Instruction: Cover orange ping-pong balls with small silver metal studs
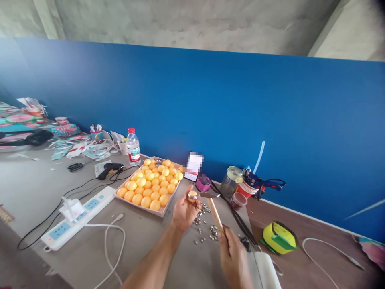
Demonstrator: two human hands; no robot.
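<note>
My left hand [185, 211] is closed round an orange ball [193, 194], which has a band of silvery metal bits on it. In my right hand [234, 251] is a hammer, gripped by its wooden handle [215, 214]. The hammer's metal head [208, 195] is close to the right of the ball; whether they touch I cannot tell. Small shiny metal beads [213, 232] lie scattered on the grey table between and beyond my hands. To the left, a shallow box [164, 214] holds many orange balls [155, 188].
A power strip [87, 214] with a white cable, a glue gun [110, 170] and scissors [75, 166] lie on the left. Behind stand a water bottle [133, 148], a phone [193, 166], a purple box [203, 183] and a jar [231, 179]. A yellow-green container [279, 237] sits right.
</note>
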